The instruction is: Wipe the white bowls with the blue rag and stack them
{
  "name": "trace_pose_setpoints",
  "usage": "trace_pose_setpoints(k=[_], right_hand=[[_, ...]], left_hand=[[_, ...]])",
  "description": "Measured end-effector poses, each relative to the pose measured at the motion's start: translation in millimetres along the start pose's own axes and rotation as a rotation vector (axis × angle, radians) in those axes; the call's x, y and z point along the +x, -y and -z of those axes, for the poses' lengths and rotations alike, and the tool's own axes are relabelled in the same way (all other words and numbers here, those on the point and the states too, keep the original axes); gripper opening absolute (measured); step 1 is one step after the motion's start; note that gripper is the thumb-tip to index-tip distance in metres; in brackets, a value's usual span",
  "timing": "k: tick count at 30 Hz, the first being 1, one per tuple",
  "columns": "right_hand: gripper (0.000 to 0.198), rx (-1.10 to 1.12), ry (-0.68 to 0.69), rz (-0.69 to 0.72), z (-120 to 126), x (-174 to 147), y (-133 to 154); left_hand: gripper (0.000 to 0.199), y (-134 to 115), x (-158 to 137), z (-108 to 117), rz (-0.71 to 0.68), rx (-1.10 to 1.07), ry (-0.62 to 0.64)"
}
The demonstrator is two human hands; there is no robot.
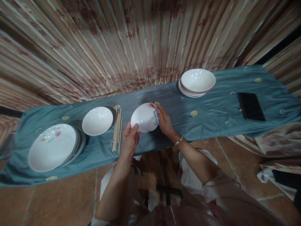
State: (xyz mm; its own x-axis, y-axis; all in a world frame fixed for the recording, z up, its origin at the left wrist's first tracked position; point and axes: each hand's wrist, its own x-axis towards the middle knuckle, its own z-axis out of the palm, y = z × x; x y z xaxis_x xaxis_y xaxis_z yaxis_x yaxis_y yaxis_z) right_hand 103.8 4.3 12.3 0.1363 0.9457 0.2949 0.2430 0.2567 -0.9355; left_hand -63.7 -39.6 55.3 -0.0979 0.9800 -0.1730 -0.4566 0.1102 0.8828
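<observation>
A white bowl with red flowers near its edge is held up over the middle of the table. My left hand grips its near left edge, the thumb lying on the white surface. At the bowl's right edge, my right hand is closed on a light blue cloth that touches the bowl. Most of the cloth is hidden by the fingers and the bowl. Several wooden chopsticks lie just left of my left hand.
Left of the chopsticks stands a white bowl, then a stack of larger flowered dishes. Stacked bowls stand at the back right. A black phone or tablet lies on the blue tablecloth. Behind hangs a striped curtain.
</observation>
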Motion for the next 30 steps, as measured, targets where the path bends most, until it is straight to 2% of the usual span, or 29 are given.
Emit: trace_pose_setpoints(k=[5,12,18,23,27,30], right_hand=[[0.066,-0.053,0.012,0.053,14,8,6],[0.057,-0.158,0.023,0.163,30,20,11],[0.054,-0.235,0.060,0.260,35,22,15],[0.053,-0.311,0.105,0.366,33,17,22],[0.054,-0.334,0.139,0.414,32,15,24],[0.056,-0.291,0.146,0.374,30,13,22]], left_hand=[[0.045,-1,-2,-6,0.020,0.028,0.036],[0.048,12,1,0,0.028,0.205,0.023],[0.053,13,0,0,0.053,0.189,0.109],[0.061,6,5,0,-0.027,0.129,0.029],[0.053,3,11,-1,-0.109,0.132,-0.026],[0.045,1,13,-3,-0.093,0.117,-0.011]])
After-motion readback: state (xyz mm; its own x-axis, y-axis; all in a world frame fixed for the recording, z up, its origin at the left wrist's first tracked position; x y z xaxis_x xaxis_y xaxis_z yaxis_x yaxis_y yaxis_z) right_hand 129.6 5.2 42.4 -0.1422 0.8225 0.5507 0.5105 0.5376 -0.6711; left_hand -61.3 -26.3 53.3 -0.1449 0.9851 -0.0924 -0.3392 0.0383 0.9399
